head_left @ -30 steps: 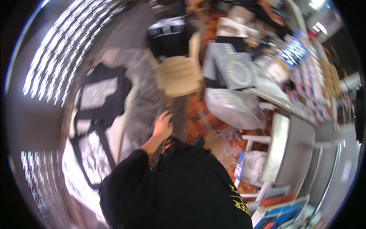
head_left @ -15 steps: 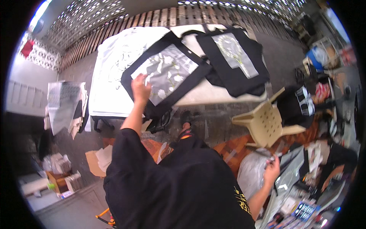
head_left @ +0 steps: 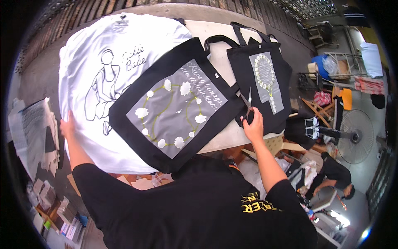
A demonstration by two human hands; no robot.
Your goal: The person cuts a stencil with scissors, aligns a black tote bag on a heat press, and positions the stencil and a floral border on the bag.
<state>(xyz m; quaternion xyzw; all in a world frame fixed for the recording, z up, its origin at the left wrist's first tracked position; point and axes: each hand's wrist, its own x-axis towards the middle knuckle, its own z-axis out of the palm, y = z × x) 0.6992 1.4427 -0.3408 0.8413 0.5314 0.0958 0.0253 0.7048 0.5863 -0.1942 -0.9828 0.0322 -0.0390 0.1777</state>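
Note:
My right hand [head_left: 253,125] holds a pair of scissors [head_left: 247,102] by its dark handles. The blades point away from me, over the edges of two black tote bags. The nearer tote bag [head_left: 120,111] lies tilted on the table, with a grey panel of white flowers, green stems and lettering. To its right, the other tote bag [head_left: 282,68] bears a grey panel with a flower-ring print. My left hand [head_left: 67,128] is at the left edge of a white T-shirt [head_left: 78,66], fingers apart. The shirt has a black line drawing and lies partly under the nearer bag.
The pale table [head_left: 207,31] carries the shirt and bags. A stack of papers [head_left: 31,133] stands at its left. On the right are a beige plastic chair [head_left: 274,146] and a standing fan [head_left: 355,136]. Another person [head_left: 336,172] bends over at the lower right.
My right hand has brought the scissors from the lower right to the bags. My left hand has left the nearer bag's print for the shirt's left edge. The view has moved closer to the table.

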